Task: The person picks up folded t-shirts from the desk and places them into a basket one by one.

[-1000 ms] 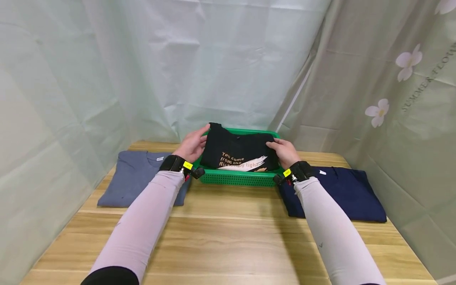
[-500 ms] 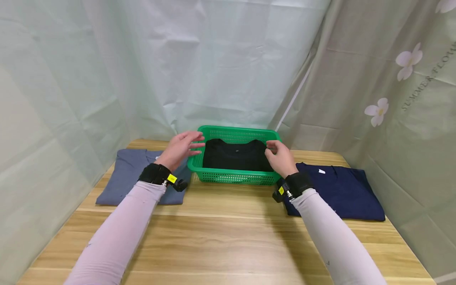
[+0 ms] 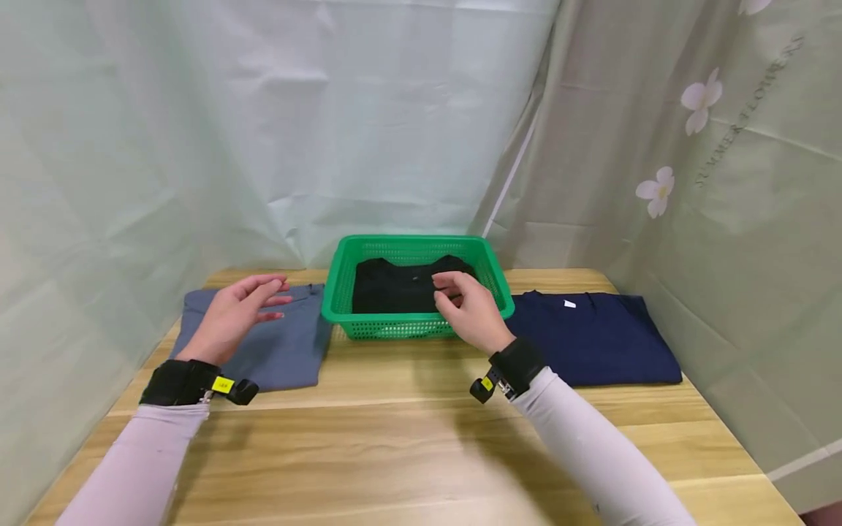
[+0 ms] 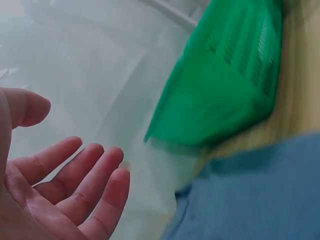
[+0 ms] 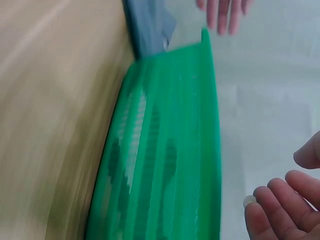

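Observation:
A black T-shirt (image 3: pixel 388 291) lies folded in the green plastic basket (image 3: pixel 395 318) at the back of the table. My left hand (image 3: pixel 235 315) hovers over the folded grey-blue T-shirt (image 3: pixel 289 354) to the basket's left, holding nothing. In the left wrist view, the fingers of that left hand (image 4: pixel 65 185) are relaxed and spread, apart from the cloth. Over the basket's front right part is my right hand (image 3: pixel 470 310), also holding nothing. The right wrist view shows this right hand (image 5: pixel 285 205) with loosely bent fingers beside the basket wall (image 5: pixel 165 140).
A folded navy T-shirt (image 3: pixel 592 343) with a white label lies right of the basket, partly behind my right wrist. Pale curtains (image 3: pixel 388 131) hang behind and beside the wooden table (image 3: pixel 368 446).
The black T-shirt, held by both hands a second ago, now lies let go in the basket. My left hand has moved left over the grey-blue T-shirt; the right has shifted left too.

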Motion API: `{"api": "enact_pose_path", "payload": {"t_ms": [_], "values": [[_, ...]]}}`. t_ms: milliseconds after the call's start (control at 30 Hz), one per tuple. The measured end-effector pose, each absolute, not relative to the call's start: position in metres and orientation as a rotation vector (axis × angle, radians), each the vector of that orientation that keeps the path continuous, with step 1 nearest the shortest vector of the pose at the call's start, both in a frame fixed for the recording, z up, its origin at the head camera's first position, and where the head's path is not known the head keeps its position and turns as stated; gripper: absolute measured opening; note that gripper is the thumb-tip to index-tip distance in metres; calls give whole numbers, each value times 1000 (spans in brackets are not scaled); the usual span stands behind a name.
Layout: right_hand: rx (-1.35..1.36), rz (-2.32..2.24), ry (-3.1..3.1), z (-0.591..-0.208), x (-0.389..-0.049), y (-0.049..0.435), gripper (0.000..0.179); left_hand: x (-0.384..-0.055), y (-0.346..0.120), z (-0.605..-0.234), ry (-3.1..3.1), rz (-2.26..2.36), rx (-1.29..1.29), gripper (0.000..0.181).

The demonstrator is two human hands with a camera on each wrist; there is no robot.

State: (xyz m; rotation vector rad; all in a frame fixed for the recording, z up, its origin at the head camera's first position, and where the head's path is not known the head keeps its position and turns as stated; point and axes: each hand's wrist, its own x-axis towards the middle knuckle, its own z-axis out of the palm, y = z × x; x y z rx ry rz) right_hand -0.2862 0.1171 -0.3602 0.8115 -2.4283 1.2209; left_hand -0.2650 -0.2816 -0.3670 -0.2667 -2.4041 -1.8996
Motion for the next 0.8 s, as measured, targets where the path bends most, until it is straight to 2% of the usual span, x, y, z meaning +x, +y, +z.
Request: {"api": "enact_pose_path", "payload": {"t_ms": [300,533,667,800], "values": [[1085,1169,-2374,-362,-258,80,28,-261,-316,-389,-2475,-1771,-141,55],[1241,1041,-2435,-384,-244,38,27,-266,-335,-401,-2586,-1557,-43,61],[1322,780,-2576,-401,-246,15,33,-271,-345,-412,-2671,-1370,2,58],[1404,533,-2647,-415,-250,-6,39,-282,-354,-422,-2762,-1082,20,48]]}}
